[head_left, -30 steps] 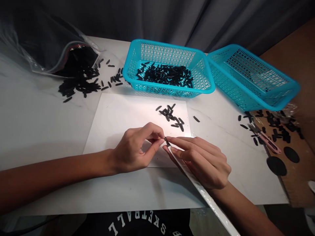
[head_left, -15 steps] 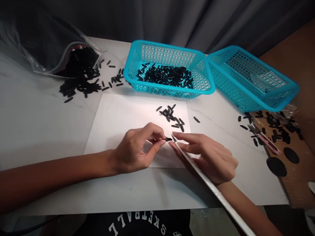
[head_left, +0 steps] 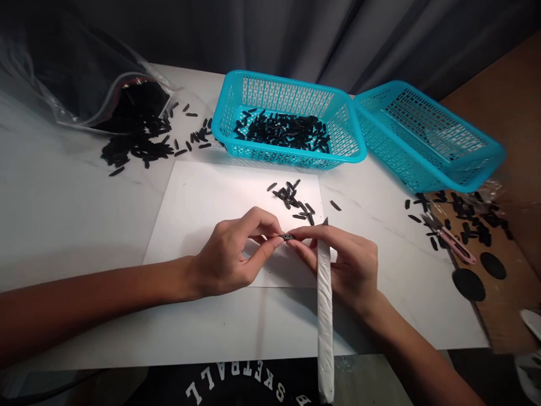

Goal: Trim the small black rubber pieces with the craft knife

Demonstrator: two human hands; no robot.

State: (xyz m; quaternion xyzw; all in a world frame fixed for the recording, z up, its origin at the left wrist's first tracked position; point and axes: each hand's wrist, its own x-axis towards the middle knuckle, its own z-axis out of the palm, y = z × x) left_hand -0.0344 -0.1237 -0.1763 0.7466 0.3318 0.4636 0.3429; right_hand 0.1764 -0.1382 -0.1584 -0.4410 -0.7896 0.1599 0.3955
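Between my two hands, above the white sheet, is a small black oblong piece with tiny holes in its face. My left hand pinches its left end between thumb and forefinger. The thumb and forefinger of my right hand meet at its right end. A knife with a long white-wrapped handle is also held in my right hand, its dark pointed tip up and its handle toward me. Similar loose black pieces lie on the sheet just beyond my hands.
A turquoise basket holds many black pieces; another turquoise basket stands right of it. At the left, a clear plastic bag spills black pieces. Pink-handled snips and black discs lie at the right.
My right hand has moved left and its fingertips have closed on the black piece. The knife has swung from slanting to nearly upright in view. My left hand has barely moved.
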